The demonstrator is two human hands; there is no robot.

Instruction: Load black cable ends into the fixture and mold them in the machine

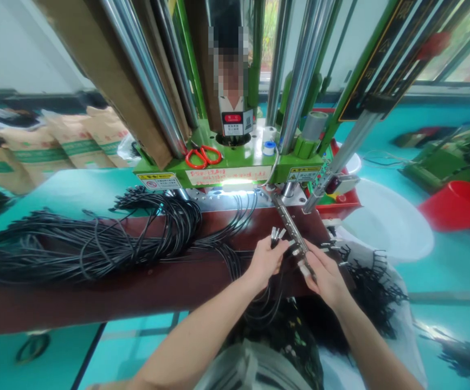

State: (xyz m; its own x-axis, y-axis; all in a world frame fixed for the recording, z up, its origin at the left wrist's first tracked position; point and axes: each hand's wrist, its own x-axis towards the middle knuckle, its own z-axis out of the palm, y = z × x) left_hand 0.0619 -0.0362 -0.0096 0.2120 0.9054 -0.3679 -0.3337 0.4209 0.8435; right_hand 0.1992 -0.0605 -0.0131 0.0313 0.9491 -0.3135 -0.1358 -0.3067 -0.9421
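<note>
One left hand [265, 260] pinching metal-tipped cables [276, 236], one right hand [324, 273] gripping a metal bar [290, 225] over the desk's [145, 295] right side: we judge tip-handling in hand, next calling for steady alignment.

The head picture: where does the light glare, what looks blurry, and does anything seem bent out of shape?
Head view: the light strip under the green press glares white; head view: the sacks at far left look soft, while the left hand and right hand look clearer; head view: the metal columns splay outward upward, probably wide-lens distortion.
</note>
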